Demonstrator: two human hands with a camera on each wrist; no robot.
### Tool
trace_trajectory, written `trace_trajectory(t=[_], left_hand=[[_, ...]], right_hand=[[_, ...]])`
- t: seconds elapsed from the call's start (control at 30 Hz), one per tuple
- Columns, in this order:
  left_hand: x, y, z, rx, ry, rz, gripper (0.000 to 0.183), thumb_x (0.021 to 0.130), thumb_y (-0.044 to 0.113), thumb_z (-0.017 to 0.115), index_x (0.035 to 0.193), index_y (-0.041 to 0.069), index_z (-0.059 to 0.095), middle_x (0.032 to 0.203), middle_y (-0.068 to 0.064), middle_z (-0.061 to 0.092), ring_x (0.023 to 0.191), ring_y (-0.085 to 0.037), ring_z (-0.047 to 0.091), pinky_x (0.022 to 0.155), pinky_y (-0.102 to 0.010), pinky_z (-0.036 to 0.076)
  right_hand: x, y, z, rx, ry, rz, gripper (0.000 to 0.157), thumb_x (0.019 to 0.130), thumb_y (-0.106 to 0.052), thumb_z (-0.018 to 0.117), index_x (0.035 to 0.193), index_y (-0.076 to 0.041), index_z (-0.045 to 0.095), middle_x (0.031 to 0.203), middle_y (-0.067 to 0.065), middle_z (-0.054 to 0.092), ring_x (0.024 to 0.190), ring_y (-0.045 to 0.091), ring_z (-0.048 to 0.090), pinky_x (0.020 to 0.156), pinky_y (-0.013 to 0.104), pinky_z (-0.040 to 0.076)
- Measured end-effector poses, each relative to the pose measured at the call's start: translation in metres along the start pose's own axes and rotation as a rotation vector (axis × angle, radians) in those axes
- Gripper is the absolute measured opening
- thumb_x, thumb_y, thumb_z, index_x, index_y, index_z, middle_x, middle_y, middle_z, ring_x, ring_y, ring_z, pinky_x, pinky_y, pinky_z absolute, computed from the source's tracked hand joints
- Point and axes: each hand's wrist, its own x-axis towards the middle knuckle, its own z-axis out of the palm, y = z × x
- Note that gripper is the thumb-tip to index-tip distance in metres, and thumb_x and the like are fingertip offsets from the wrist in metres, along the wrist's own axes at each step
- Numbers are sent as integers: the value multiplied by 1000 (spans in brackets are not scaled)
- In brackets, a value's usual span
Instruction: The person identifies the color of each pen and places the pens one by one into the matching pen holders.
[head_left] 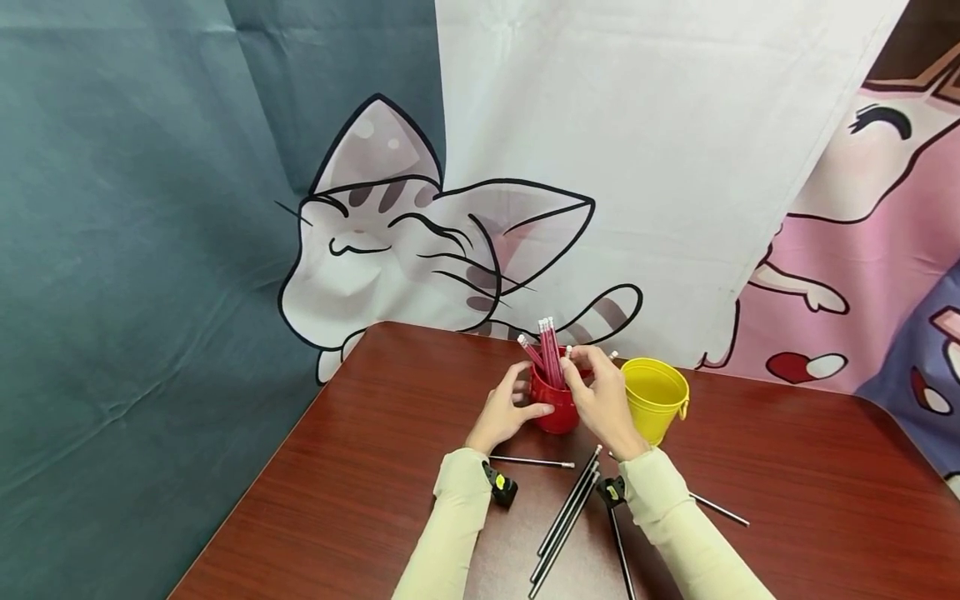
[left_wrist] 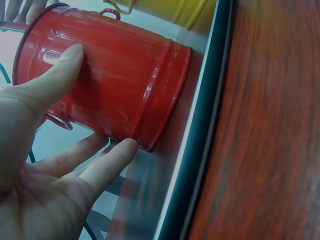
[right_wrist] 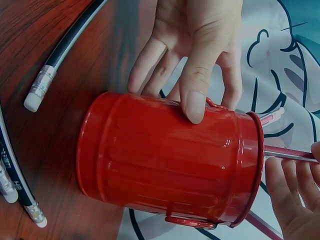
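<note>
A small red metal bucket (head_left: 557,419) stands on the table with several red pencils (head_left: 551,358) upright in it, white erasers up. My left hand (head_left: 501,412) holds the bucket from the left, its thumb on the near wall and its fingers (left_wrist: 110,167) along the side. At the bucket's mouth, my right hand (head_left: 606,402) pinches a red pencil (right_wrist: 287,152) that reaches into it. The lower ends of the pencils are hidden inside the bucket.
A yellow bucket (head_left: 647,408) stands just right of the red one, partly behind my right hand. Several black pencils (head_left: 567,521) lie together in front. Other black pencils lie near the left wrist (head_left: 528,460), beside the right forearm (head_left: 621,554) and farther right (head_left: 720,509). Printed cloth hangs behind.
</note>
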Motion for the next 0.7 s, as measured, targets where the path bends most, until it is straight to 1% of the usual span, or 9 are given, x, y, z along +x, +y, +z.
trace_trajectory(t=[0.13,0.27,0.43,0.57,0.7], left_hand=[[0,0,1,-5,-1,5,70,75,32,75,133,37,36,115,-8,60,101,-23,60,87,-38,49],[0,-1,1,-5,-4,6,71,75,32,76,133,37,36,115,-7,60,101,-22,60,87,-38,49],[0,0,1,2,3,8,70,75,33,75,133,37,36,114,-7,60,100,-22,60,88,-38,49],[-1,0,1,8,3,2,70,75,34,75,133,37,36,113,-7,61,100,-21,61,88,-38,48],[-2,0,1,2,2,2,69,75,35,75,133,37,37,114,-7,60,101,-23,60,88,-39,48]], right_hand=[[-1,0,0,-6,1,-4,18,89,-20,60,104,-9,58,90,1,62,71,10,53,58,19,46],[-2,1,1,-4,7,-3,18,89,-19,60,103,-8,58,90,1,62,69,10,53,57,19,46],[-3,-1,0,-10,-2,6,21,88,-19,61,104,-7,59,92,2,62,74,11,54,59,21,47],[-7,-1,-3,-23,-22,17,24,87,-19,63,108,-6,59,96,3,62,79,12,56,62,29,50],[-13,1,-9,-27,-24,21,25,87,-18,63,108,-6,59,96,4,61,77,13,58,63,36,53]])
